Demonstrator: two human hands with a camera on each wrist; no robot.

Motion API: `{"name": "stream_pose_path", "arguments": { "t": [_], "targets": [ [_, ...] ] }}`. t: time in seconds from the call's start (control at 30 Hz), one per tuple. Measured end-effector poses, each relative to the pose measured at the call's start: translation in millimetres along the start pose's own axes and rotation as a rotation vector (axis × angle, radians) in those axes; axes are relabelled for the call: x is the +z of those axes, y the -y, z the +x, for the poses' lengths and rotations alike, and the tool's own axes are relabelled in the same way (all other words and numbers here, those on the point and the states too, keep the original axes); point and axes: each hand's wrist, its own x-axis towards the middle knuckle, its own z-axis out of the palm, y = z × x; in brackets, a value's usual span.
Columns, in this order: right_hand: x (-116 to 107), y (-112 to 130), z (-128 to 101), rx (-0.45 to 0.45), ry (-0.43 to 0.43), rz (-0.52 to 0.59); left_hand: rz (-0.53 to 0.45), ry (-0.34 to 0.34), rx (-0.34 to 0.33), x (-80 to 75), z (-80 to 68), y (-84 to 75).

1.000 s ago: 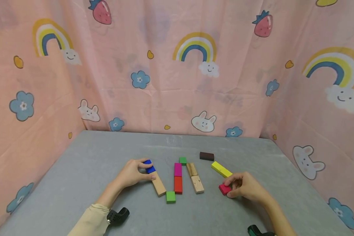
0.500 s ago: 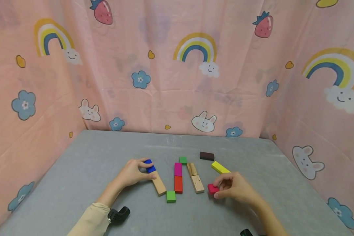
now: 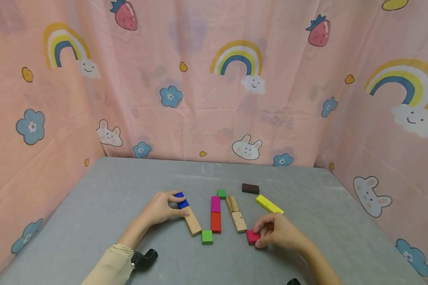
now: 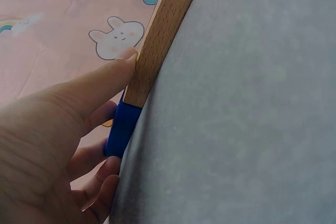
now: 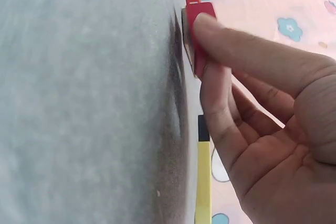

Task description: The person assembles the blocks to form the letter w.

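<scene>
Left hand: the left hand (image 3: pixel 161 209) rests on the grey surface (image 3: pixel 100 198), its fingers (image 4: pixel 100 90) curled about the blue block (image 3: pixel 180 201); the thumb tip touches the near end of the long pale wooden block (image 3: pixel 192 222).
Blue block: lies flat on the surface, end to end with the long pale wooden block, as the left wrist view shows (image 4: pixel 122 129).
Right hand: the right hand (image 3: pixel 276 230) pinches the crimson block (image 3: pixel 252 236) between thumb and curled fingers (image 5: pixel 231 51); the block sits on the surface.
Crimson block: just beside the near end of the light wooden block (image 3: pixel 238 221), at the right end of the row of blocks; whether the two touch cannot be told.
Middle column: magenta block (image 3: pixel 215 204) with the red block (image 3: pixel 215 222) directly below it, end to end.
Right column: dark-grained wooden block (image 3: pixel 232 204) above the light wooden block, both slanted.
Green blocks: one small green block (image 3: pixel 221 193) at the top of the columns, another green block (image 3: pixel 207 236) at the foot, between the long pale wooden block and the red block.
Outliers: yellow block (image 3: pixel 269 204) just beyond the right hand; dark brown block (image 3: pixel 250 188) farther back.
Surround: pink curtain (image 3: pixel 214 99) printed with rainbows, rabbits and flowers.
</scene>
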Motion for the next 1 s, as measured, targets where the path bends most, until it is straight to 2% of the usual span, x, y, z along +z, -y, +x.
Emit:
{"name": "stream_pose_path", "arguments": {
  "t": [0.5,1.0],
  "targets": [
    [1.1,-1.3,0.7,0.023,-0.004,0.010,-0.014,-0.001,0.024,1.6,0.6,3.1],
    [1.4,-2.1,0.9,0.025,0.011,0.017,-0.009,-0.002,0.018,1.7,0.6,2.2]
  ]
}}
